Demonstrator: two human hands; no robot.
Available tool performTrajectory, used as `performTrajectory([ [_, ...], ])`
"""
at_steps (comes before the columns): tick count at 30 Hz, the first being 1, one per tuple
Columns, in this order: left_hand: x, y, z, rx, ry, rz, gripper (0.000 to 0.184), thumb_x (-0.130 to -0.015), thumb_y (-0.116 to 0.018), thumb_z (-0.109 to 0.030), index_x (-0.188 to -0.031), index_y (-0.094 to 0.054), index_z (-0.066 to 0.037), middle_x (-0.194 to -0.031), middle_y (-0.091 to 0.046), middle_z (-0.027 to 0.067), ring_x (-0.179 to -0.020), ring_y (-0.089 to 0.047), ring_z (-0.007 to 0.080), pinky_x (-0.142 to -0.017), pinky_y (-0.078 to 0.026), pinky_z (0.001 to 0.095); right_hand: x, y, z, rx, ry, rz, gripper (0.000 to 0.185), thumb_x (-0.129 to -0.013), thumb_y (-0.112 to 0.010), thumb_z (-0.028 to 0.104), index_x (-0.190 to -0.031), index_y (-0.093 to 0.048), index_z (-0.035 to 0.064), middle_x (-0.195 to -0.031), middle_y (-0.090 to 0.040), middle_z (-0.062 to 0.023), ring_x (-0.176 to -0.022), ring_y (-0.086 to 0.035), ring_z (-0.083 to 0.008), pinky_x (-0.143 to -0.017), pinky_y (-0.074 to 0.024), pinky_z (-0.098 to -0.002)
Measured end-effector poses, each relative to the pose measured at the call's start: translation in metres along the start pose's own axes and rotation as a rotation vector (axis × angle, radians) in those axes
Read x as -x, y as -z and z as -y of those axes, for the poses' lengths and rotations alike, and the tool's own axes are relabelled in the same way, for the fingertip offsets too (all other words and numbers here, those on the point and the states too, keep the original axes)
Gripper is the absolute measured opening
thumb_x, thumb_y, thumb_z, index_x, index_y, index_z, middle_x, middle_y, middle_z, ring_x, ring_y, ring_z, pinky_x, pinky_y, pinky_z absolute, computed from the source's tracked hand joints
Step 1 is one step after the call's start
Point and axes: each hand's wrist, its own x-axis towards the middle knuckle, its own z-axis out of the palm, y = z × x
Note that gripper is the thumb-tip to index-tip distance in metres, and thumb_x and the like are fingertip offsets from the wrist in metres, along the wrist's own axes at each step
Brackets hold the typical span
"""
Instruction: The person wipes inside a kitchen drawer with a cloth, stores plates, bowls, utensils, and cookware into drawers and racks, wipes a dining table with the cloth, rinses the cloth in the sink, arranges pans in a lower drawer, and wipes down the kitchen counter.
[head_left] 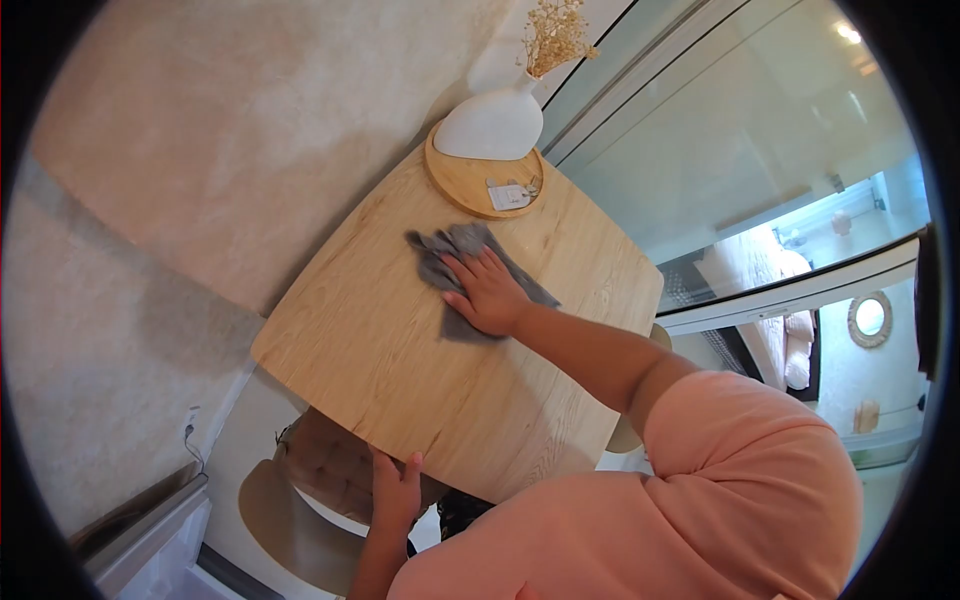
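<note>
My right hand [490, 293] lies flat on a grey cloth [470, 325], fingers stretched out and pressing it against the wooden table [340, 320]. The cloth is crumpled beyond my fingertips and spreads out on both sides of the hand. At the near edge of the table is my left hand [396, 490], closed on the rim. Two of its digits show at the edge, and the others are hidden. Past the cloth stands a round wooden tray [455, 190], holding a white vase [490, 125] with dried flowers [556, 38] and a small white tag [508, 196].
A brown cushioned chair [335, 465] is partly under the table's near left edge. A pale wall [200, 130] borders the left side. Glass panels [740, 130] rise beyond the right side, with a bed [775, 350] and round mirror [870, 319] further off.
</note>
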Motion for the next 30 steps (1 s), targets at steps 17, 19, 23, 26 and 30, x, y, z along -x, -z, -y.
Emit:
performTrajectory([
  [17, -0.002, -0.003, -0.010, 0.064, 0.055, -0.024, 0.069, -0.092, -0.058, -0.009, -0.148, -0.019, 0.000, -0.143, -0.042, 0.0198, -0.130, -0.042, 0.0275, -0.109, -0.032, 0.0363, -0.098, -0.018, 0.008, -0.070, 0.067, -0.240, 0.056, -0.099, -0.039, 0.041, -0.137, -0.045, 0.0002, -0.132, -0.050, -0.0233, -0.127, -0.043, -0.0390, -0.113, -0.0253, -0.0489],
  [19, -0.003, -0.005, -0.008, -0.006, -0.008, -0.039, 0.073, -0.089, -0.061, -0.010, -0.147, -0.018, 0.003, -0.138, -0.044, 0.0261, -0.127, -0.046, 0.0357, -0.105, -0.037, 0.0397, -0.089, -0.019, 0.011, -0.053, 0.039, -0.265, 0.052, -0.100, -0.039, 0.037, -0.136, -0.046, 0.0002, -0.130, -0.051, -0.0230, -0.125, -0.045, -0.0385, -0.113, -0.0264, -0.0486],
  [23, -0.006, -0.004, -0.010, 0.022, 0.021, -0.026, 0.073, -0.088, -0.061, -0.008, -0.147, -0.019, 0.002, -0.139, -0.043, 0.0254, -0.128, -0.045, 0.0348, -0.106, -0.036, 0.0392, -0.129, -0.010, -0.005, -0.012, -0.033, -0.252, 0.050, -0.100, -0.039, 0.035, -0.132, -0.048, -0.0017, -0.133, -0.051, -0.0228, -0.120, -0.048, -0.0385, -0.108, -0.0310, -0.0493],
  [26, -0.005, -0.005, -0.003, 0.035, -0.014, -0.055, 0.073, -0.087, -0.061, -0.007, -0.147, -0.020, 0.002, -0.140, -0.043, 0.0247, -0.128, -0.045, 0.0343, -0.107, -0.034, 0.0387, -0.157, -0.016, 0.005, -0.028, -0.034, -0.310, 0.048, -0.100, -0.039, 0.034, -0.130, -0.050, -0.0019, -0.131, -0.053, -0.0220, -0.118, -0.049, -0.0382, -0.105, -0.0332, -0.0502],
  [30, -0.005, -0.004, -0.018, 0.068, 0.040, -0.046, 0.072, -0.088, -0.061, -0.006, -0.146, -0.020, 0.002, -0.139, -0.044, 0.0240, -0.128, -0.045, 0.0336, -0.107, -0.034, 0.0383, -0.134, -0.026, 0.099, 0.013, 0.221, -0.151, 0.048, -0.100, -0.039, 0.033, -0.132, -0.050, -0.0005, -0.134, -0.053, -0.0197, -0.124, -0.047, -0.0365, -0.110, -0.0286, -0.0490],
])
